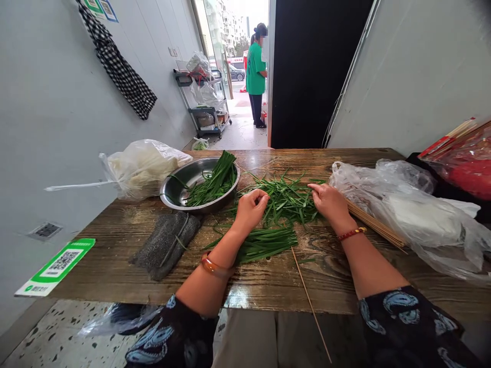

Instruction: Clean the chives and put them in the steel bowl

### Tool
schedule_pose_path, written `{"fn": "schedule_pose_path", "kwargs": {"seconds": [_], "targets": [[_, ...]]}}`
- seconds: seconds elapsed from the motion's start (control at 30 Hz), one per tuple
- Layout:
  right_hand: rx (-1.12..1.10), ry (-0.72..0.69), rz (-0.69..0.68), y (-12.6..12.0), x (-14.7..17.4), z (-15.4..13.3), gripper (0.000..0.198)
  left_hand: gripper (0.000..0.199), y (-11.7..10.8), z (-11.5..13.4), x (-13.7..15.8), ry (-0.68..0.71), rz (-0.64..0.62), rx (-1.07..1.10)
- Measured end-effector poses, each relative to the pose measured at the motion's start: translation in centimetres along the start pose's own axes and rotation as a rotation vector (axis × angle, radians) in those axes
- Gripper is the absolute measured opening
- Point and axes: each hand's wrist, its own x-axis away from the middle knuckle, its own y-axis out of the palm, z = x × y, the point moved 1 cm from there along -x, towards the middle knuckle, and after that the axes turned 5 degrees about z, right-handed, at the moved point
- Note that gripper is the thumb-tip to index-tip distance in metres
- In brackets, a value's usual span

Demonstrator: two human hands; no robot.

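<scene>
My left hand (pixel 251 207) rests with curled fingers on a loose pile of green chive leaves (pixel 286 199) on the wooden table (pixel 115 255). On the same pile's right side lies my right hand (pixel 330 201), fingers pinching at the leaves. A tidier bundle of chives (pixel 264 243) lies just in front of my left wrist. One thin bamboo skewer (pixel 309 299) lies loose and overhangs the table's near edge. More skewers in a bundle (pixel 378 225) lie behind my right wrist.
A steel bowl (pixel 180 191) with chives stands at the left, a grey cloth (pixel 164 243) before it, a white plastic bag (pixel 143 166) beside it. Clear and red bags (pixel 422 209) crowd the right. A person in green (pixel 255 71) stands in the far doorway by a cart (pixel 205 102).
</scene>
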Motion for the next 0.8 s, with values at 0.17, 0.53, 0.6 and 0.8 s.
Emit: {"fn": "schedule_pose_path", "kwargs": {"seconds": [0.17,0.53,0.6,0.8], "targets": [[-0.024,-0.031,0.02,0.4,0.0,-0.5,0.033,0.017,0.1,0.1,0.0,-0.001,-0.012,0.004],[-0.091,-0.072,0.025,1.9,-0.1,-1.3,0.021,0.018,0.1,-0.2,-0.1,-0.007,-0.021,-0.019],[-0.22,-0.038,0.094,1.7,-0.3,-1.2,0.021,0.019,0.1,-0.3,-0.1,-0.014,-0.018,0.001],[-0.681,0.02,0.236,0.2,-0.3,-2.5,0.023,0.018,0.2,-0.2,0.0,-0.099,-0.023,0.127]]}}
